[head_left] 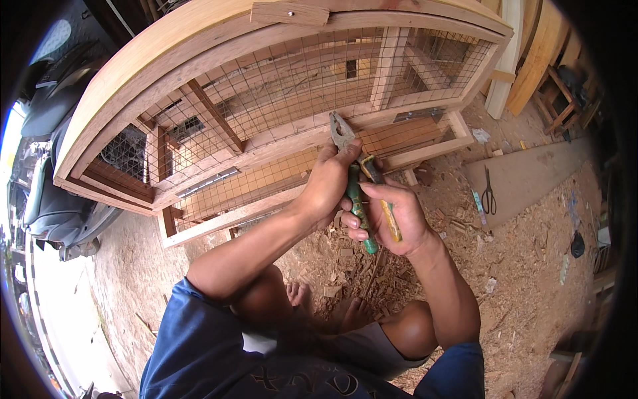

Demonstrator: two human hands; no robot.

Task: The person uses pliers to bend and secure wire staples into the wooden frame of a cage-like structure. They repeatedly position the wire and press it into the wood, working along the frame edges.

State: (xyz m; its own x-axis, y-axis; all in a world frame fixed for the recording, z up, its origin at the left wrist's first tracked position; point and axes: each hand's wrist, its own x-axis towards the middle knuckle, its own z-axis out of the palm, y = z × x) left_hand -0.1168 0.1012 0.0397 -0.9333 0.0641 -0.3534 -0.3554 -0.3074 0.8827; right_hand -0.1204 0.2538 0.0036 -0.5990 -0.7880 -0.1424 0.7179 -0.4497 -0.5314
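Observation:
A pair of pliers (pixel 343 135) with worn green and yellow handles is held in front of a wooden frame (pixel 272 136) covered with wire mesh (pixel 286 80). My right hand (pixel 404 216) is closed around the handles, with its thumb along one of them. My left hand (pixel 327 178) is closed at the pliers, its thumb near the pivot; some of its fingers are hidden behind the tool. The metal jaws point up toward the frame's lower rail and look parted. Whether they touch the wire I cannot tell. Below that rail is a narrower mesh-covered frame section (pixel 249 211).
Scissors (pixel 489 193) lie on a flat board (pixel 531 176) to the right. Wood shavings (pixel 465 279) litter the floor around my bare feet. Planks (pixel 535 56) lean at the far right, near a small wooden frame (pixel 557 100). A dark motorbike (pixel 70 213) stands at the left.

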